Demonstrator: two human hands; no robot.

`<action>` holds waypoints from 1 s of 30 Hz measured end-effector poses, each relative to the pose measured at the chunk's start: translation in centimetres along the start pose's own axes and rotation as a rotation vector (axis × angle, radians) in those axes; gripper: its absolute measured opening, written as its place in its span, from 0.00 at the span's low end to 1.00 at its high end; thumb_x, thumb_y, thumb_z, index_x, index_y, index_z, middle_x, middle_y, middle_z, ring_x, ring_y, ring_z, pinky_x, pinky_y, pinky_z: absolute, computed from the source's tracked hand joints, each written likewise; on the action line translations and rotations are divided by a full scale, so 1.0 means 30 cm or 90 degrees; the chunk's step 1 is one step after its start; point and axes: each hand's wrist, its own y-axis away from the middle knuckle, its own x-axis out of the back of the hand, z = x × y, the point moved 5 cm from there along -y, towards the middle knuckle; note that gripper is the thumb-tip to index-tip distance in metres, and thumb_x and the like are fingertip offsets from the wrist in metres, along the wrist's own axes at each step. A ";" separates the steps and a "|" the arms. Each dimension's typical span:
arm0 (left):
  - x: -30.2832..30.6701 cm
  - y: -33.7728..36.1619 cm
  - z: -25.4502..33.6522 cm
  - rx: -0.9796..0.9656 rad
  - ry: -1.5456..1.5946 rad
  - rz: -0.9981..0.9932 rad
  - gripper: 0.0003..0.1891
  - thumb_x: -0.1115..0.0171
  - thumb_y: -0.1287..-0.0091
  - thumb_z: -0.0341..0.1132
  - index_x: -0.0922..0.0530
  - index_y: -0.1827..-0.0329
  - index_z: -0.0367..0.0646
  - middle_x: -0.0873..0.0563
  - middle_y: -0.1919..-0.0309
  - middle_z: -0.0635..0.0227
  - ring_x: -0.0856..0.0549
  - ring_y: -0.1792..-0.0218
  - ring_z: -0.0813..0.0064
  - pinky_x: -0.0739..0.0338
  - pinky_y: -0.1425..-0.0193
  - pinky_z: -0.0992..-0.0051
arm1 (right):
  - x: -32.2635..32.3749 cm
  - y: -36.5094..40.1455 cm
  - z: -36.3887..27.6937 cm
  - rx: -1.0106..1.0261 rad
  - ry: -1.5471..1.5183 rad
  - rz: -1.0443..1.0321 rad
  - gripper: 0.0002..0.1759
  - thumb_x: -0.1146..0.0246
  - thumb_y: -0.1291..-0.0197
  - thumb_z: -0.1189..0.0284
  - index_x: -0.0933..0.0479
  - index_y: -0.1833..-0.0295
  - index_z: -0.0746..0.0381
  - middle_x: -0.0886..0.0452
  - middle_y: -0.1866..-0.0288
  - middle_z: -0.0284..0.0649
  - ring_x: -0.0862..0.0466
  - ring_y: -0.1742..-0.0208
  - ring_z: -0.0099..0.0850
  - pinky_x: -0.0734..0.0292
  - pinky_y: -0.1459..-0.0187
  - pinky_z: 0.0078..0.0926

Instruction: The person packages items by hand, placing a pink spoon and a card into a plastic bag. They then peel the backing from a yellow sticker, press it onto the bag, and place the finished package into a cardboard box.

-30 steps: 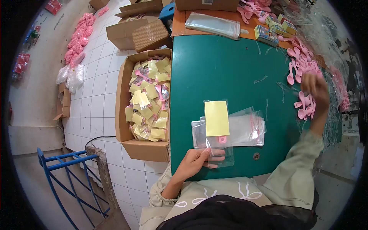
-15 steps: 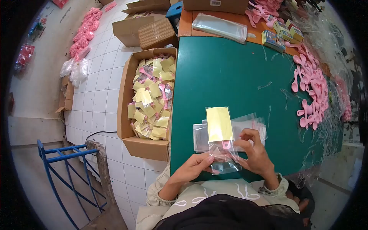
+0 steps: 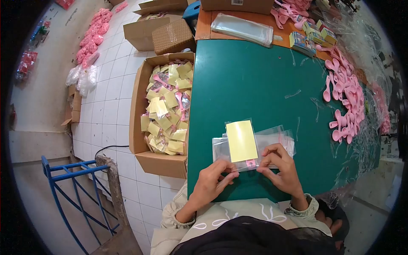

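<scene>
A clear plastic bag [image 3: 240,165] with a yellow card [image 3: 242,141] in its upper part lies before me on the green table. Below the card shows a bit of a pink spoon [image 3: 251,163]; the rest of the spoon is hidden. My left hand [image 3: 211,182] pinches the bag's lower left corner between thumb and fingers. At the lower right corner, my right hand [image 3: 281,170] is closed in a pinch on the same bag. Partly under it lies a stack of flat clear bags [image 3: 219,148], reaching out to both sides.
Left of the green table [image 3: 250,85], a cardboard box [image 3: 159,162] is full of bagged spoons with yellow cards. Pink spoons [image 3: 350,100] are heaped at the right. Small boxes [image 3: 302,43] and a pack of clear bags [image 3: 242,29] lie at the back.
The bag's lower end, which hung toward me with the spoon inside, no longer shows below the hands. Both hands now pinch its lower corners, and the left hand has moved up and left.
</scene>
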 end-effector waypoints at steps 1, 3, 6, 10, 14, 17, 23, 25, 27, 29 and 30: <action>-0.002 0.000 0.005 -0.014 -0.020 0.005 0.07 0.38 0.40 0.22 0.24 0.60 0.35 0.20 0.62 0.65 0.17 0.64 0.77 0.18 0.67 0.80 | -0.009 0.001 0.012 -0.057 -0.064 0.013 0.07 0.34 0.46 0.79 0.24 0.63 0.66 0.29 0.55 0.40 0.22 0.60 0.27 0.22 0.60 0.22; 0.001 -0.001 0.021 -0.044 -0.062 0.021 0.06 0.38 0.40 0.22 0.23 0.62 0.33 0.20 0.60 0.64 0.18 0.62 0.79 0.16 0.64 0.79 | -0.026 0.005 0.041 -0.139 -0.196 0.012 0.05 0.37 0.43 0.79 0.25 0.62 0.67 0.28 0.55 0.39 0.21 0.61 0.24 0.22 0.61 0.20; 0.001 0.001 0.008 -0.010 -0.019 0.055 0.04 0.37 0.40 0.22 0.23 0.64 0.33 0.21 0.60 0.65 0.19 0.62 0.80 0.17 0.65 0.80 | -0.059 0.009 0.082 -0.208 -0.354 -0.011 0.04 0.40 0.39 0.79 0.27 0.61 0.69 0.25 0.59 0.38 0.21 0.62 0.21 0.21 0.64 0.18; -0.006 0.008 -0.028 0.064 0.058 0.067 0.08 0.36 0.40 0.23 0.24 0.59 0.34 0.21 0.60 0.65 0.19 0.61 0.81 0.19 0.65 0.82 | -0.073 0.011 0.095 -0.252 -0.365 0.019 0.04 0.42 0.38 0.80 0.29 0.60 0.69 0.22 0.66 0.38 0.20 0.66 0.21 0.21 0.66 0.17; -0.014 0.006 -0.018 0.109 0.118 0.125 0.14 0.36 0.39 0.23 0.29 0.53 0.34 0.21 0.61 0.66 0.20 0.62 0.81 0.20 0.67 0.83 | -0.080 0.013 0.096 -0.278 -0.388 0.064 0.05 0.42 0.38 0.80 0.31 0.60 0.68 0.22 0.68 0.39 0.19 0.70 0.21 0.21 0.68 0.17; -0.013 0.012 -0.022 0.094 0.118 0.145 0.15 0.37 0.39 0.23 0.31 0.51 0.36 0.21 0.62 0.67 0.20 0.63 0.83 0.23 0.68 0.84 | -0.082 0.011 0.090 -0.273 -0.381 0.111 0.06 0.42 0.38 0.81 0.33 0.60 0.68 0.22 0.68 0.41 0.19 0.70 0.22 0.21 0.69 0.17; -0.014 0.026 -0.067 0.083 0.081 0.118 0.11 0.37 0.39 0.24 0.27 0.55 0.36 0.21 0.64 0.69 0.22 0.67 0.85 0.28 0.71 0.87 | -0.092 0.014 0.085 -0.227 -0.353 0.118 0.07 0.44 0.38 0.83 0.34 0.57 0.66 0.23 0.66 0.40 0.19 0.72 0.23 0.21 0.70 0.16; -0.015 0.025 -0.066 0.080 0.071 0.109 0.12 0.38 0.39 0.24 0.27 0.53 0.37 0.21 0.62 0.69 0.22 0.67 0.86 0.29 0.70 0.88 | -0.092 0.008 0.068 -0.229 -0.359 0.117 0.10 0.45 0.38 0.83 0.33 0.52 0.67 0.23 0.66 0.40 0.19 0.71 0.23 0.20 0.69 0.16; -0.015 0.022 -0.045 0.085 0.092 0.110 0.14 0.38 0.39 0.24 0.26 0.50 0.37 0.21 0.60 0.70 0.22 0.65 0.86 0.28 0.69 0.88 | -0.090 0.006 0.056 -0.233 -0.350 0.107 0.13 0.45 0.37 0.83 0.32 0.47 0.68 0.23 0.66 0.40 0.19 0.70 0.23 0.21 0.68 0.17; -0.015 0.018 -0.014 0.059 0.082 0.113 0.18 0.39 0.38 0.23 0.28 0.44 0.37 0.22 0.63 0.72 0.25 0.67 0.87 0.30 0.71 0.89 | -0.087 0.007 0.052 -0.239 -0.324 0.090 0.17 0.46 0.37 0.82 0.33 0.42 0.68 0.22 0.65 0.40 0.19 0.70 0.23 0.21 0.67 0.17; -0.015 0.017 0.003 0.046 0.078 0.114 0.20 0.40 0.38 0.23 0.29 0.41 0.37 0.22 0.65 0.72 0.26 0.68 0.88 0.31 0.72 0.89 | -0.079 0.009 0.045 -0.235 -0.293 0.078 0.18 0.45 0.37 0.82 0.32 0.41 0.68 0.21 0.64 0.41 0.19 0.68 0.24 0.21 0.66 0.19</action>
